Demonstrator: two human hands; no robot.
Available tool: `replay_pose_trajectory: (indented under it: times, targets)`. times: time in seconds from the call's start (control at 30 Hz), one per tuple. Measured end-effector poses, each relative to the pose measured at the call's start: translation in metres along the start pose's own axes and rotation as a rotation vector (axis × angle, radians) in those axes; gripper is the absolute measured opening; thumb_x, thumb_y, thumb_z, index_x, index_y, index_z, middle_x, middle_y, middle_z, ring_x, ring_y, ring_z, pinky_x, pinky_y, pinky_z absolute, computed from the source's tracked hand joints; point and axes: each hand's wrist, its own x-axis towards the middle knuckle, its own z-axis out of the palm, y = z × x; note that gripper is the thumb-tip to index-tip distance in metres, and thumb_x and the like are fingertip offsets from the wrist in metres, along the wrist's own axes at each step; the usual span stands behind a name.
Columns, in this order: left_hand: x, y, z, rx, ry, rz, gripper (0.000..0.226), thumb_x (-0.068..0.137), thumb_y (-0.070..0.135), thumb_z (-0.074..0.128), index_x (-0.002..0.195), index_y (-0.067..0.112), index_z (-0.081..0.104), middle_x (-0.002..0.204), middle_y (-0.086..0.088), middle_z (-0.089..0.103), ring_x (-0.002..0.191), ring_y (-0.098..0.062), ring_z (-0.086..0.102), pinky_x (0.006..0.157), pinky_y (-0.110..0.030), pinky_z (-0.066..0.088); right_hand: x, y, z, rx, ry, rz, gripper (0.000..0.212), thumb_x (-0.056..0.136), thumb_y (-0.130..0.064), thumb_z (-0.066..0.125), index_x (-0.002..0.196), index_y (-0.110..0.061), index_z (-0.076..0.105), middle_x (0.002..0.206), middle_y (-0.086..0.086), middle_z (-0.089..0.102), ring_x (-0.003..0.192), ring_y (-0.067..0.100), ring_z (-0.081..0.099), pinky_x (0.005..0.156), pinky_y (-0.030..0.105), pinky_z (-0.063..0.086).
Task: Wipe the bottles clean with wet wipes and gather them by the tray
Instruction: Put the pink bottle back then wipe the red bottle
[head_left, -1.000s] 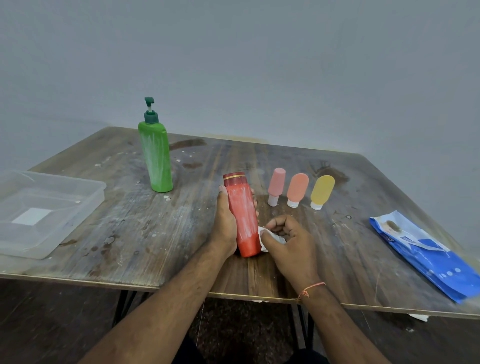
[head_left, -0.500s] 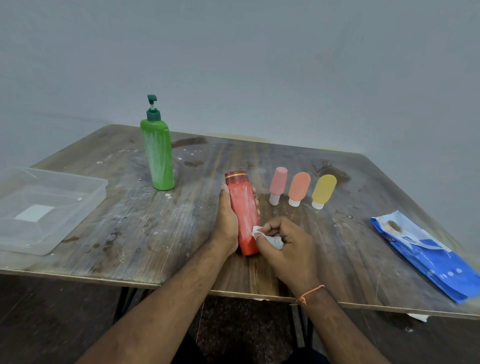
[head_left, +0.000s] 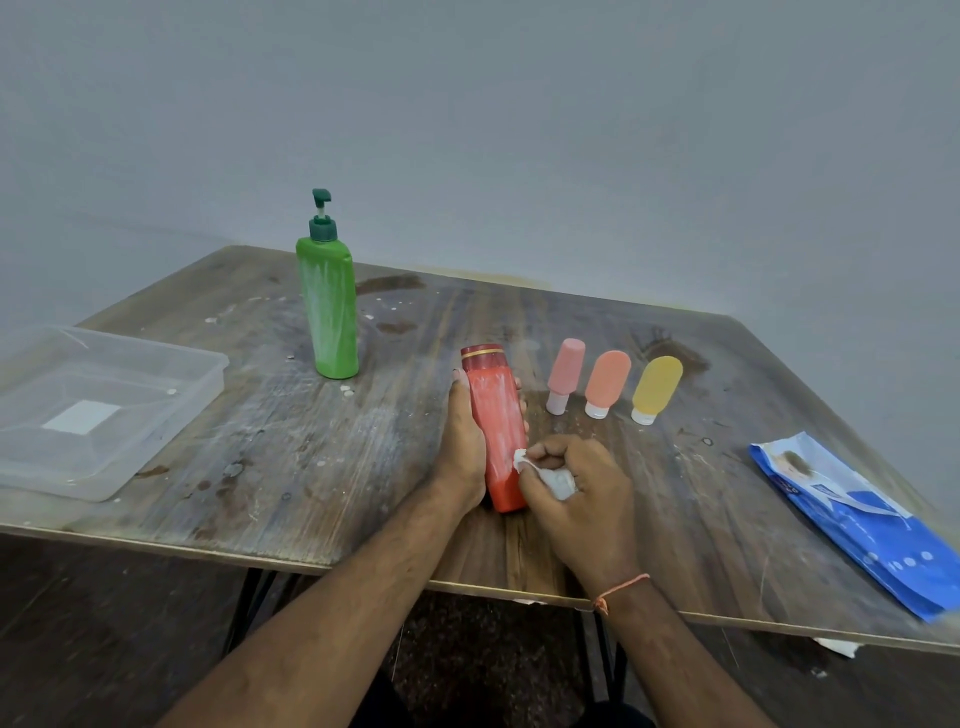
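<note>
A red bottle (head_left: 496, 415) streaked with white stands near the table's front edge, and my left hand (head_left: 464, 441) grips it from the left side. My right hand (head_left: 574, 483) holds a bunched white wet wipe (head_left: 553, 475) and presses it against the bottle's lower right side. A tall green pump bottle (head_left: 328, 306), also streaked white, stands further back on the left. Three small tubes stand cap-down in a row to the right: pink (head_left: 564, 374), orange (head_left: 605, 382) and yellow (head_left: 655, 387). A clear plastic tray (head_left: 205, 387) sits at the far left.
A blue and white pack of wet wipes (head_left: 852, 525) lies at the right edge of the stained wooden table (head_left: 291, 467). A grey wall rises right behind the table. A scrap of white paper lies on the dark floor at the lower right.
My right hand has slid the wipe a little up the red bottle's right side and closed tighter round it. My left hand keeps its grip on the bottle.
</note>
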Motion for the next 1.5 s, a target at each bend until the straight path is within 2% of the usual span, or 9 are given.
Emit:
replay_pose_trajectory:
  times: [0.13, 0.33, 0.43, 0.63, 0.77, 0.93, 1.1, 1.3, 1.5]
  targets:
    - [0.001, -0.001, -0.001, -0.012, 0.008, -0.027, 0.08, 0.097, 0.081, 0.034, 0.109, 0.015, 0.076, 0.092, -0.01, 0.068, 0.076, -0.022, 0.064, 0.071, -0.038, 0.053, -0.005, -0.001, -0.001, -0.057, -0.07, -0.114, 0.021, 0.08, -0.017, 0.088, 0.096, -0.028, 0.078, 0.095, -0.016, 0.07, 0.093, 0.003, 0.064, 0.078, 0.019, 0.05]
    - [0.003, -0.001, 0.0, 0.001, 0.025, -0.021, 0.081, 0.094, 0.082, 0.035, 0.113, 0.014, 0.075, 0.094, -0.011, 0.069, 0.078, -0.023, 0.065, 0.073, -0.038, 0.053, -0.001, 0.0, 0.001, -0.055, -0.013, -0.054, 0.02, 0.084, -0.022, 0.088, 0.101, -0.027, 0.079, 0.099, -0.014, 0.07, 0.096, 0.002, 0.063, 0.081, 0.018, 0.05]
    - [0.002, -0.002, -0.001, 0.003, 0.013, -0.024, 0.081, 0.095, 0.082, 0.034, 0.111, 0.015, 0.075, 0.093, -0.01, 0.069, 0.077, -0.022, 0.065, 0.07, -0.036, 0.055, -0.007, 0.0, 0.002, -0.081, -0.085, -0.148, 0.017, 0.084, -0.023, 0.085, 0.099, -0.029, 0.079, 0.096, -0.011, 0.07, 0.094, 0.003, 0.062, 0.077, 0.024, 0.052]
    - [0.004, -0.003, -0.002, 0.019, 0.033, -0.012, 0.082, 0.09, 0.084, 0.039, 0.114, 0.014, 0.075, 0.096, -0.012, 0.07, 0.08, -0.024, 0.065, 0.073, -0.039, 0.055, -0.003, 0.001, 0.004, -0.087, 0.016, -0.096, 0.022, 0.081, -0.017, 0.089, 0.1, -0.025, 0.08, 0.096, -0.014, 0.07, 0.095, 0.004, 0.062, 0.077, 0.026, 0.054]
    - [0.002, -0.002, -0.001, 0.025, 0.025, -0.021, 0.08, 0.091, 0.082, 0.038, 0.114, 0.015, 0.075, 0.094, -0.01, 0.07, 0.078, -0.022, 0.065, 0.07, -0.036, 0.055, -0.007, -0.001, 0.003, -0.105, -0.075, -0.212, 0.018, 0.083, -0.02, 0.086, 0.1, -0.024, 0.08, 0.092, -0.01, 0.069, 0.089, 0.008, 0.061, 0.071, 0.028, 0.052]
    - [0.001, 0.0, 0.001, 0.021, 0.044, -0.033, 0.08, 0.095, 0.081, 0.036, 0.118, 0.013, 0.073, 0.095, -0.01, 0.07, 0.079, -0.022, 0.066, 0.071, -0.036, 0.056, -0.004, -0.002, 0.006, -0.112, 0.009, -0.167, 0.021, 0.082, -0.016, 0.086, 0.101, -0.022, 0.079, 0.095, -0.011, 0.071, 0.093, 0.008, 0.062, 0.076, 0.028, 0.053]
    - [0.0, 0.005, 0.004, 0.01, 0.07, -0.077, 0.076, 0.101, 0.075, 0.03, 0.114, 0.012, 0.07, 0.09, -0.008, 0.07, 0.07, -0.019, 0.067, 0.062, -0.03, 0.057, -0.006, -0.013, 0.008, -0.138, -0.129, -0.295, 0.021, 0.082, -0.015, 0.085, 0.1, -0.025, 0.08, 0.096, -0.019, 0.07, 0.091, 0.006, 0.063, 0.075, 0.022, 0.052]
    - [-0.001, 0.005, 0.006, 0.031, 0.045, -0.089, 0.075, 0.104, 0.071, 0.026, 0.118, 0.01, 0.068, 0.09, -0.007, 0.071, 0.073, -0.017, 0.069, 0.064, -0.03, 0.058, -0.003, -0.011, 0.011, -0.139, -0.052, -0.265, 0.019, 0.085, -0.015, 0.085, 0.101, -0.023, 0.078, 0.097, -0.017, 0.072, 0.093, 0.008, 0.065, 0.077, 0.027, 0.053]
    - [-0.001, 0.004, 0.007, 0.025, 0.051, -0.109, 0.073, 0.104, 0.071, 0.028, 0.115, 0.013, 0.07, 0.088, -0.006, 0.072, 0.071, -0.017, 0.069, 0.066, -0.031, 0.057, -0.002, -0.004, 0.004, -0.153, -0.13, -0.352, 0.023, 0.08, -0.009, 0.085, 0.099, -0.022, 0.08, 0.097, -0.019, 0.072, 0.091, 0.011, 0.065, 0.075, 0.03, 0.055]
